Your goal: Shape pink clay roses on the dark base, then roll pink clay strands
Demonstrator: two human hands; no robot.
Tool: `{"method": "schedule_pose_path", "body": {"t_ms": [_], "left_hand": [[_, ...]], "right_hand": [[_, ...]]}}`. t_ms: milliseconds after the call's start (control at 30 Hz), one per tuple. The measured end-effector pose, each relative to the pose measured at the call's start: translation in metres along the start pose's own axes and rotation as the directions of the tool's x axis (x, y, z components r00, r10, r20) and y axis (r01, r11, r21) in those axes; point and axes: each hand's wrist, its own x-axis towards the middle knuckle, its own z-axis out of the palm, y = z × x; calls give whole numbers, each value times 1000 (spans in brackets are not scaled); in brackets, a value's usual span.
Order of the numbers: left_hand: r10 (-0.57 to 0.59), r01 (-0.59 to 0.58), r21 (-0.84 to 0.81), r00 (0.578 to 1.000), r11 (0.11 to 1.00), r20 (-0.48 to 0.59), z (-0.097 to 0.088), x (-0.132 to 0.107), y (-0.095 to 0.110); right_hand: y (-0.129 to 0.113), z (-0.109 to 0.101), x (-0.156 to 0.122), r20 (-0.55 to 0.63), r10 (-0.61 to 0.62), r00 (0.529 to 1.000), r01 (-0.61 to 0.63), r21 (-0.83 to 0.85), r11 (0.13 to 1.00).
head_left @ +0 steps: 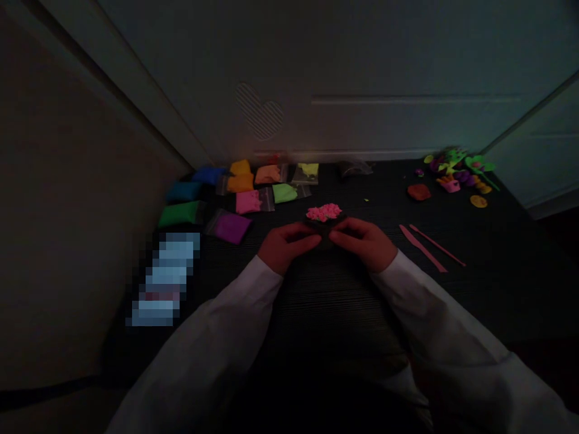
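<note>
Between my two hands is a small dark clay piece (322,228) topped with a cluster of bumpy bright pink clay (324,212). My left hand (289,244) grips its left side, thumb in front and fingers behind. On the right side my right hand (364,241) pinches it in the same way. The dim light hides the dark piece's exact shape. A pink modelling knife (422,248) and a thin pink stick tool (437,245) lie on the dark table to the right of my right hand.
Bags of coloured clay, among them a purple one (232,227) and a green one (181,214), lie at the back left. A blurred-out bright rectangle (166,279) is at the left. Clay flowers (461,169) and a reddish lump (419,192) sit back right. A panelled wall (362,72) borders the table.
</note>
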Motion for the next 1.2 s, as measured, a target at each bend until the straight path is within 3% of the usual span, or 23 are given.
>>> {"method": "schedule_pose_path", "body": {"t_ms": [133,400,767,1200], "left_hand": [[-44,42,-97,999,994,-19,3,0,-4],[22,-5,157,994,988,-110,5,-5,10],[53,-29,242,994,970,-94,5,-6,14],[69,-56,165,995,985,-72,5,-6,12]], "right_hand": [[2,4,-1,2,8,1000,-8,72,997],[6,8,0,-82,-7,997,4,-42,999],[8,12,1,-58,-39,998,42,38,998],[10,10,0,-77,-99,992,96,-34,995]]}}
